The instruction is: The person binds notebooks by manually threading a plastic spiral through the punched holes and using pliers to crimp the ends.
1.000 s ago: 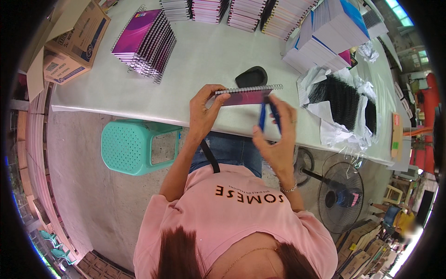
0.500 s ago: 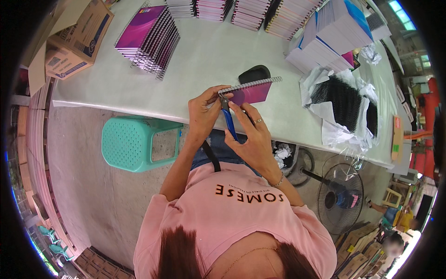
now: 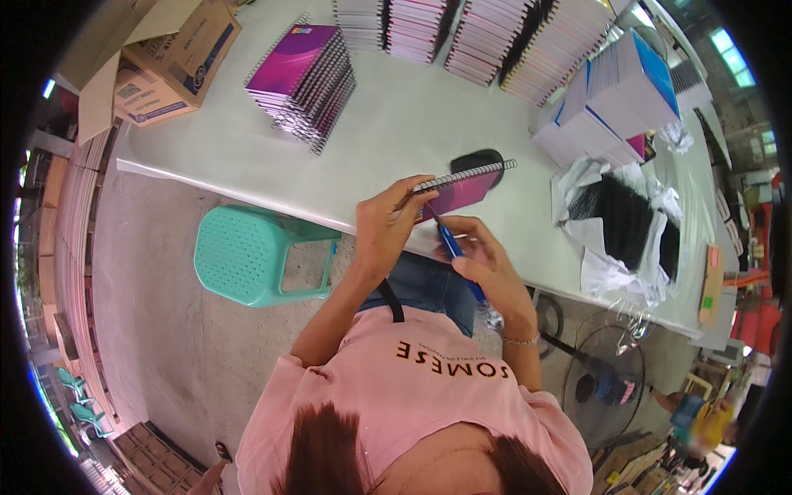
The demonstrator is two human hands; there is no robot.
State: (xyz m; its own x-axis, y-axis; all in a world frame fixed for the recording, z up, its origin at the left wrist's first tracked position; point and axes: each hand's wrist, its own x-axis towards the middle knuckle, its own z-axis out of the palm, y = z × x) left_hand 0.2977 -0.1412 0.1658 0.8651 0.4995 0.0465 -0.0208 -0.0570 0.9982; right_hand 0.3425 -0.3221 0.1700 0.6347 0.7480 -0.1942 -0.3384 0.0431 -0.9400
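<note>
My left hand (image 3: 388, 221) grips a purple spiral notebook (image 3: 462, 196) by its left end, near the table's front edge. A wire coil runs along the notebook's upper side and sticks out past its far right end. My right hand (image 3: 483, 256) is closed round a pair of blue-handled pliers (image 3: 450, 240). The pliers' tip points up toward the notebook's left end, just below my left fingers; whether it touches the notebook I cannot tell. Behind the notebook a dark rounded object (image 3: 476, 159) lies on the table, partly covered.
Purple spiral notebooks (image 3: 307, 78) form a stack at the back left, beside a cardboard box (image 3: 177, 62). More bound stacks (image 3: 487, 41) line the back. To the right, black coils (image 3: 623, 214) lie in crumpled paper. A green stool (image 3: 239, 256) and a fan (image 3: 606, 384) stand before the table.
My right hand has drawn the pliers down and right, off the coil's left end. My left hand still holds the notebook. The whole view has shifted a little.
</note>
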